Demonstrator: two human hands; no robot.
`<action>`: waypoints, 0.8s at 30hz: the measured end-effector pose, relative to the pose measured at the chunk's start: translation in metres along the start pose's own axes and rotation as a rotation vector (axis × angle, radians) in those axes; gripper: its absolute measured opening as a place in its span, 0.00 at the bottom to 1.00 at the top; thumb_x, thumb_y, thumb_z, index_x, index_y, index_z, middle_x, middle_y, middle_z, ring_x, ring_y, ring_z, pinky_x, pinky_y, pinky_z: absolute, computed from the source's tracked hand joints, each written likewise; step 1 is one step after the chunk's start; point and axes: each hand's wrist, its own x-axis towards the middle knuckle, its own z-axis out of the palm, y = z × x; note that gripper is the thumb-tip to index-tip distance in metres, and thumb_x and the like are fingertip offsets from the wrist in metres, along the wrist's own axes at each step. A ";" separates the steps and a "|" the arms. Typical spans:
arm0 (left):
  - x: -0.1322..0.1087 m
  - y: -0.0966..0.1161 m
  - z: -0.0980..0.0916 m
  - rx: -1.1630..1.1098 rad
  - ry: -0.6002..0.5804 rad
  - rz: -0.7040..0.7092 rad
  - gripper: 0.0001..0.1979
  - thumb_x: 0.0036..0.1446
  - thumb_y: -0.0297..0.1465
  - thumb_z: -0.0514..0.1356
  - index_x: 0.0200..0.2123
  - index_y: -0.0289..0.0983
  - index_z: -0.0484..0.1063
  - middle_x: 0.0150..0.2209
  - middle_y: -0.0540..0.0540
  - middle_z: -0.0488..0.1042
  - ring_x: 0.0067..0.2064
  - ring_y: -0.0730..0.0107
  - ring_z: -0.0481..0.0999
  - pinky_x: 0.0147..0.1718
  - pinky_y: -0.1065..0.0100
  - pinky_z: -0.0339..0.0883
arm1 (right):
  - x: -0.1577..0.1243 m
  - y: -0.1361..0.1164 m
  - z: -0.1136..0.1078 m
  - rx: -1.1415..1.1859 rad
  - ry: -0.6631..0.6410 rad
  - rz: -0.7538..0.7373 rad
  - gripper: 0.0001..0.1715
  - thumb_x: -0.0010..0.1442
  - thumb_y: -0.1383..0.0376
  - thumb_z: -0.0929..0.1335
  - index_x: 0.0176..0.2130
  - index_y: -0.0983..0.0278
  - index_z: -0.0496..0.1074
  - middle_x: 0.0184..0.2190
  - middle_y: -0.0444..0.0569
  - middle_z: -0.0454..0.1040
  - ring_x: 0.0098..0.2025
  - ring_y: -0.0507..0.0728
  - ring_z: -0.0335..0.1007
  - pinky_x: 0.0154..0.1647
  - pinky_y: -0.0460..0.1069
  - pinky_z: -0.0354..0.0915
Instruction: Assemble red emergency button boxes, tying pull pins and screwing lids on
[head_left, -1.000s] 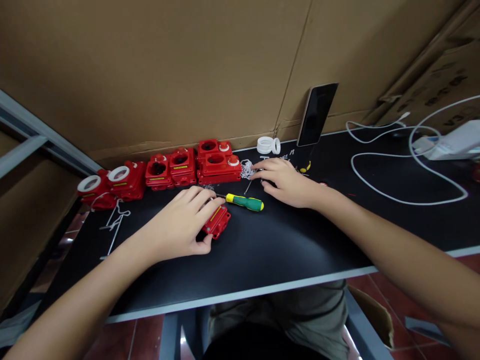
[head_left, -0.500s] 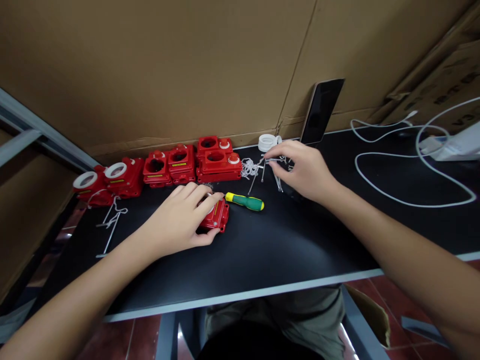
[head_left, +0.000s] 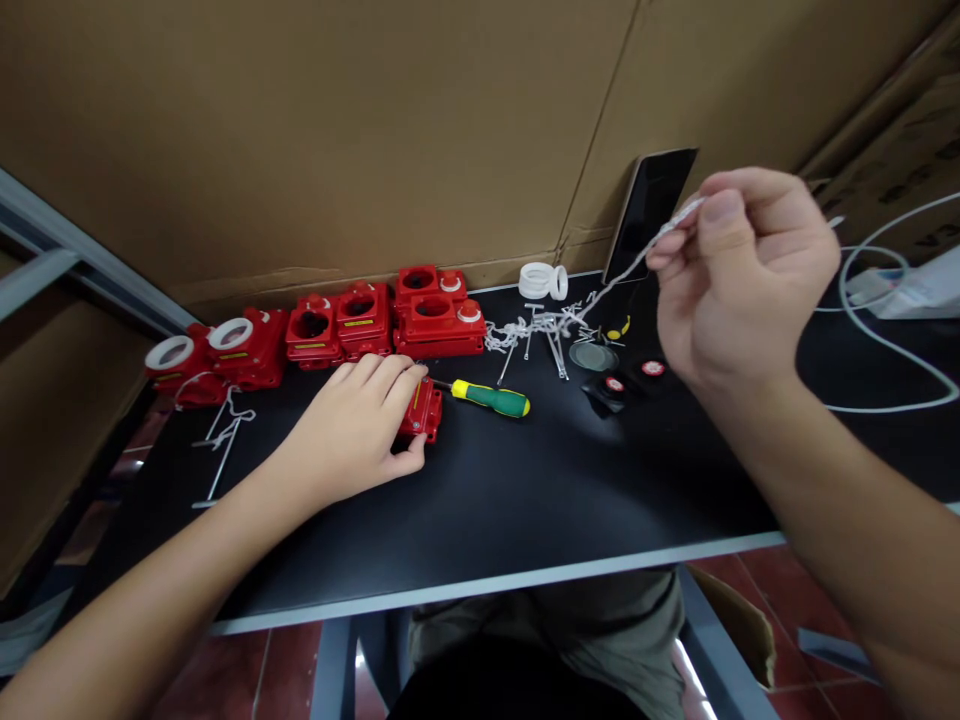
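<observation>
Your left hand [head_left: 360,425] is lying on the black table [head_left: 525,500] and gripping one red housing [head_left: 422,408]. Your fingers are draped over its top and your thumb is pressing its near edge. The housing is sitting on the table just beside the tip end of the one screwdriver [head_left: 491,398], which has a yellow and green handle.

Your right hand [head_left: 742,270] is hanging raised above the table, well apart from the left. It is pinching one white strand [head_left: 660,235] between thumb and forefinger, and the other fingers are curled in. The strand is running down and to the left to the tangle of white ties [head_left: 536,328], which is lying beside the red stack. The ties in the tangle are too fine for me to count.

Along the cardboard wall [head_left: 375,130] six more red housings are sitting in a row [head_left: 360,315]. The two at the left end are each carrying a white ring, and the two at the right end are stacked one on the other. Two white rolls [head_left: 544,282] are resting behind the tangle. One dark phone [head_left: 649,210] is leaning against the cardboard. Two small black caps with red centres [head_left: 615,385] and one grey disc [head_left: 592,355] are lying near the tangle. A few loose white ties [head_left: 225,440] are lying at the left edge. One white cable [head_left: 885,340] is looping across the right side.
</observation>
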 end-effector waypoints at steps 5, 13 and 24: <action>0.001 0.002 0.000 -0.050 0.116 0.048 0.33 0.68 0.35 0.67 0.71 0.23 0.73 0.67 0.19 0.79 0.72 0.20 0.76 0.69 0.28 0.76 | -0.023 -0.040 0.013 0.140 -0.589 0.413 0.10 0.72 0.56 0.83 0.46 0.59 0.89 0.34 0.47 0.87 0.30 0.56 0.85 0.30 0.50 0.80; -0.010 0.047 -0.016 -0.713 0.217 0.054 0.22 0.77 0.39 0.70 0.66 0.40 0.69 0.54 0.41 0.84 0.45 0.62 0.85 0.46 0.63 0.85 | -0.091 -0.047 0.045 0.204 -1.067 0.663 0.13 0.80 0.56 0.75 0.50 0.64 0.78 0.41 0.53 0.91 0.40 0.55 0.91 0.44 0.50 0.85; -0.001 0.051 0.005 -0.932 0.224 -0.095 0.07 0.74 0.30 0.74 0.46 0.39 0.78 0.39 0.51 0.82 0.37 0.71 0.83 0.40 0.72 0.79 | -0.088 -0.039 0.043 0.038 -1.080 0.432 0.05 0.77 0.62 0.75 0.46 0.61 0.79 0.34 0.46 0.89 0.37 0.54 0.87 0.44 0.48 0.78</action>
